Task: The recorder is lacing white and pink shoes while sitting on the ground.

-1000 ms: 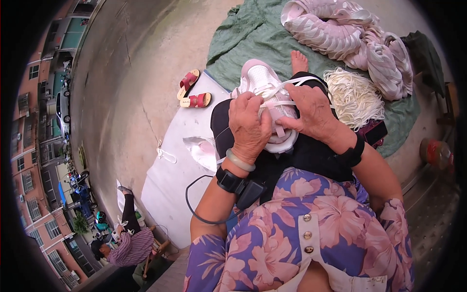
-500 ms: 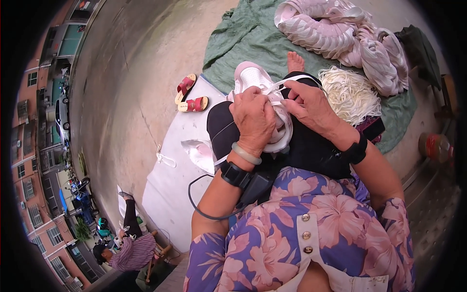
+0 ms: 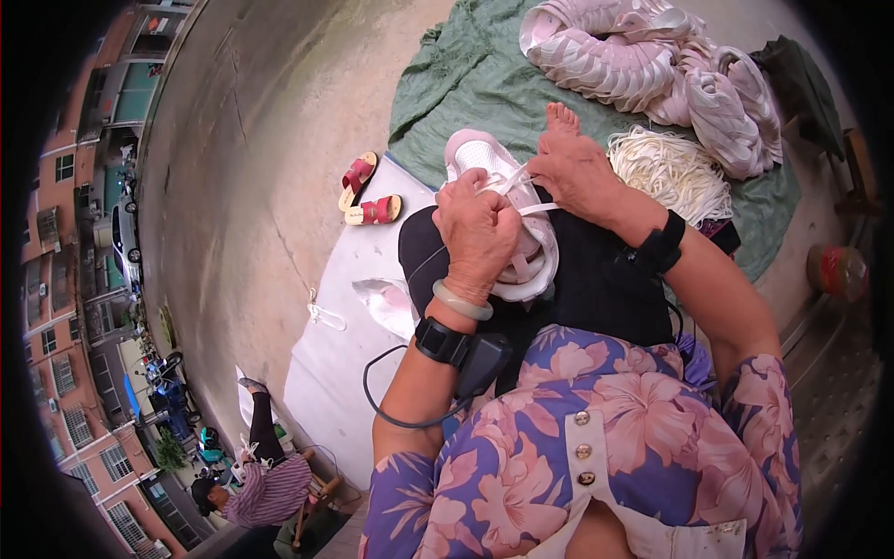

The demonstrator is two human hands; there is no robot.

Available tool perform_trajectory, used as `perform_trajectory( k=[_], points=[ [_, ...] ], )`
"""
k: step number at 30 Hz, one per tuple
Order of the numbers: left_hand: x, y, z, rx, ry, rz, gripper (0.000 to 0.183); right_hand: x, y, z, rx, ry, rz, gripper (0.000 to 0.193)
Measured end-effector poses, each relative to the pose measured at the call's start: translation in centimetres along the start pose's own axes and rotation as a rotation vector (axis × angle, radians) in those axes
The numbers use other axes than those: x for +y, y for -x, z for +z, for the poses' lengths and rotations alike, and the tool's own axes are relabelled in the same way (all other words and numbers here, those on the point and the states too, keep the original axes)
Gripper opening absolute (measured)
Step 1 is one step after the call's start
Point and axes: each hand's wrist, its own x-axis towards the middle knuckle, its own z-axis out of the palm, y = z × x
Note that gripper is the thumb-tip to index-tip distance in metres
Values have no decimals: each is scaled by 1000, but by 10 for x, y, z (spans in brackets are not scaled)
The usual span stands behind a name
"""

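A pink and white sneaker rests on my black-trousered lap, its toe pointing away from me. My left hand is closed over the left side of the shoe, at the lacing; its fingertips are partly hidden, and what they pinch cannot be made out. To the right of the shoe, my right hand pinches a flat white shoelace, drawn taut from the eyelets. Another length of lace runs beneath that hand.
A heap of white laces lies on the green cloth, with pink-white shoe uppers stacked beyond. Red sandals stand left, beside a pale sheet holding a pinkish-white piece. Another person sits at lower left.
My right hand has moved up and away from the shoe, pulling the lace tighter. My left hand has shifted slightly down and left, staying on the shoe.
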Motion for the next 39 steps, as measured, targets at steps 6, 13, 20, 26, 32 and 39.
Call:
perform_trajectory(
  k=[6,13,20,26,32,39],
  points=[
    [-8,3,7,13,60,-5,11,-8,-1,-6,75,-39,-127,6],
    [-11,-2,5,-67,89,-21,10,-17,2,-13,-91,93,-175,11],
    [-15,-1,6,-64,121,29,10,-16,2,-12,-105,137,-210,10],
    [-18,0,10,-34,165,37,11,-18,-5,-15,-129,190,-263,9],
    [-17,-2,10,-43,234,1,14,-22,-12,-15,-130,256,-376,4],
    [-18,-2,10,-57,130,-6,17,-27,-15,-10,-292,151,-180,9]
  ],
)
